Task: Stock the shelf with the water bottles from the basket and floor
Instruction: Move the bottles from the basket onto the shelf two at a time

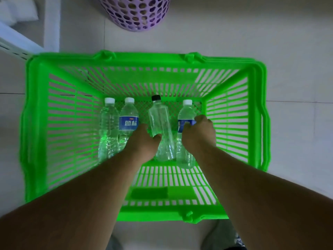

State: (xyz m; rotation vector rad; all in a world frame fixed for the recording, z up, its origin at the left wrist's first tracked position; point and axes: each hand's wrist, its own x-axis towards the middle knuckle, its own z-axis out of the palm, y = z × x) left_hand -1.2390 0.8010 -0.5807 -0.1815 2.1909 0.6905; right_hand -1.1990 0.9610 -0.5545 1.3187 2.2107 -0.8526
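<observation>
Four water bottles lie on their sides on the floor of the green basket (34, 112), long axes running roughly parallel, caps pointing toward the far wall and bases toward the person. From the left: an unlabelled white-capped bottle (108, 127) just beside a blue-labelled bottle (128, 121), the two apparently touching along their sides. Then comes a gap, then a clear black-capped bottle (159, 121), tilted slightly so its cap leans left of its base. Furthest right is a second blue-labelled bottle (185, 112) with a white cap, close beside the black-capped one.

The left hand (144, 141) reaches down between the two pairs, its fingers curled around the lower left side of the black-capped bottle; how firmly it grips is hard to tell, since the fingertips are hidden beneath the bottle. The right hand (198, 132) is clamped over the label of the rightmost bottle, fingers wrapped across the top.

Both forearms stretch in from the near edge. The basket stands on a pale tiled floor (288, 42). Beyond its far rim stands a purple perforated bin (137, 13), and a white shelf frame (18, 40) shows at the upper left.
</observation>
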